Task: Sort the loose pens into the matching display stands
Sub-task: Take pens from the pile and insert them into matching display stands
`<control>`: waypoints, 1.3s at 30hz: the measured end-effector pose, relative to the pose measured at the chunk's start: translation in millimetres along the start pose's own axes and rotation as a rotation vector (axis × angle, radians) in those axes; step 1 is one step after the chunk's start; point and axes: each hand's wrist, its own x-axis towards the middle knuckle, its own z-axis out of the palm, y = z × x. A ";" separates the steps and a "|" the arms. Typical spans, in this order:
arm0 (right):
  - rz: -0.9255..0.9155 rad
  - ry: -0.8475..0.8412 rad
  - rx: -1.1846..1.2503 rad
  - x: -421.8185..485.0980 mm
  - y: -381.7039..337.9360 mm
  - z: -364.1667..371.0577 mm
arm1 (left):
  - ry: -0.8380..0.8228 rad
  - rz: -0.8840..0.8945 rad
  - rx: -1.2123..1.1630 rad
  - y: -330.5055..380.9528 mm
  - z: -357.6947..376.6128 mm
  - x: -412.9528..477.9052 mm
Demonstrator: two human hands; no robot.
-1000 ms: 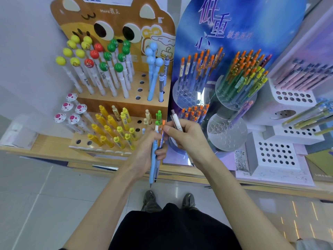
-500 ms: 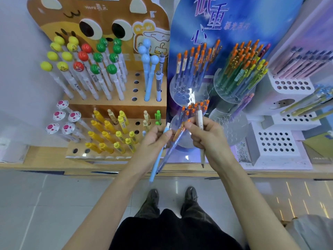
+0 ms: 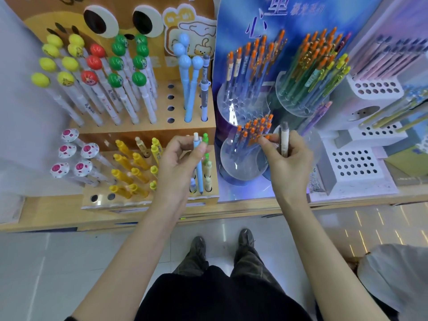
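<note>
My left hand (image 3: 179, 162) is closed around a light blue pen (image 3: 198, 169), held upright in front of the brown cat-faced stand (image 3: 148, 133). My right hand (image 3: 283, 156) grips a white pen with a grey cap (image 3: 284, 141) against the palm. Its thumb and forefinger pinch an orange-tipped pen (image 3: 260, 138) at the lower clear round holder (image 3: 240, 162) of the blue stand, among other orange-capped pens.
The brown stand carries ball-topped yellow, red, green and blue pens plus yellow pens below, with free holes (image 3: 171, 103). Two more clear holders (image 3: 298, 100) stand higher up. White perforated stands (image 3: 354, 163) sit to the right. The wooden shelf edge (image 3: 139, 216) runs below.
The view has moved closer to the stands. My hands have separated: the right one carried the orange-tipped pen to the lower clear holder, the left keeps only the blue pen.
</note>
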 end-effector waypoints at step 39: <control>-0.236 -0.122 -0.203 -1.5 8.3 18.6 | -0.013 0.037 -0.064 -1.5 -11.9 -8.1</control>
